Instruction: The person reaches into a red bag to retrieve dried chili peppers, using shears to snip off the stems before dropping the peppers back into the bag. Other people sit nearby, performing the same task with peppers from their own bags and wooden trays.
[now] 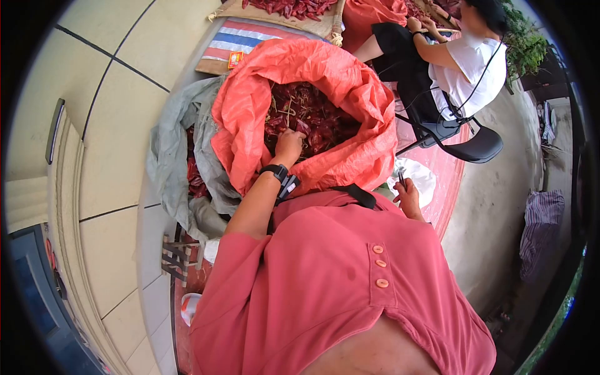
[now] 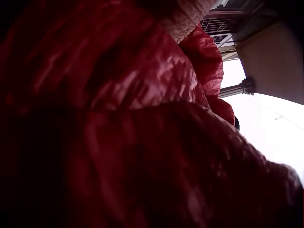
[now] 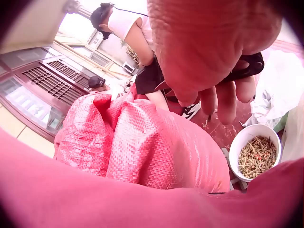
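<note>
In the head view, a big red woven sack (image 1: 240, 106) stands with its mouth folded outward, full of dried red chili peppers (image 1: 319, 119) with pale stems. My left hand (image 1: 289, 148) reaches over the near rim and pinches a dried chili pepper (image 1: 302, 127) at its fingertips. The red sack (image 2: 142, 76) fills most of the left wrist view, hiding that hand's fingers. To the right of the sack, my right hand (image 1: 409, 199) holds small scissors (image 1: 401, 177), blades pointing away from me. The right wrist view shows the scissors' black handle (image 3: 249, 65) within the fingers.
A grey sack (image 1: 178, 147) with more red peppers adjoins on the left. On the right are a white bag (image 1: 419, 178) and a white bucket (image 3: 236, 156) of cut stems. Another person (image 1: 469, 69) sits on a black chair (image 1: 475, 147), hands at more peppers.
</note>
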